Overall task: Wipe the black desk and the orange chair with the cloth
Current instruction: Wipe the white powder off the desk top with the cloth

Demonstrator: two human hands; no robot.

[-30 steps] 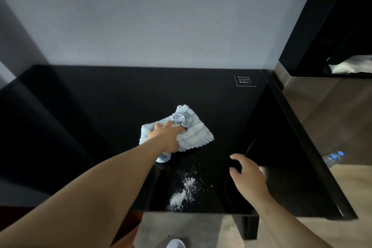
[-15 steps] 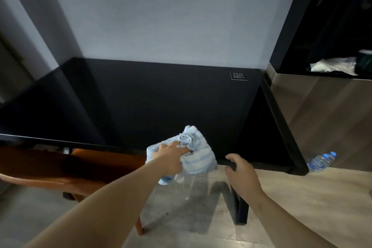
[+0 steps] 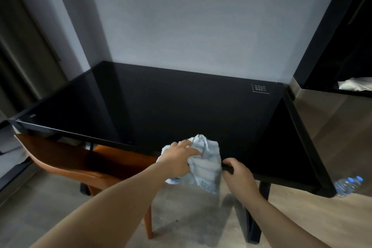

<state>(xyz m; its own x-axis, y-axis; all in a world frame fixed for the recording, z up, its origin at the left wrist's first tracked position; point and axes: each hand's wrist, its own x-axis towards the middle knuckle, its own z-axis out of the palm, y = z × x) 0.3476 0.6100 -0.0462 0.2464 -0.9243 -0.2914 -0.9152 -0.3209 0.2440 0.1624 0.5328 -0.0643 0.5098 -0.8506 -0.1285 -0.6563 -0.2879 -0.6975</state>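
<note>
**Black desk against a grey wall, cloth at its near edge**

The black desk (image 3: 181, 106) now shows no white powder. The light blue cloth (image 3: 203, 164) has come from mid-desk to the near edge, half hanging off, bunched in the left hand (image 3: 179, 159). The right hand (image 3: 238, 173) curls over that edge just beside it. The orange chair (image 3: 84, 159) has come into view, tucked under at the near left; water bottles (image 3: 349, 185) lie on the floor at right.
</note>
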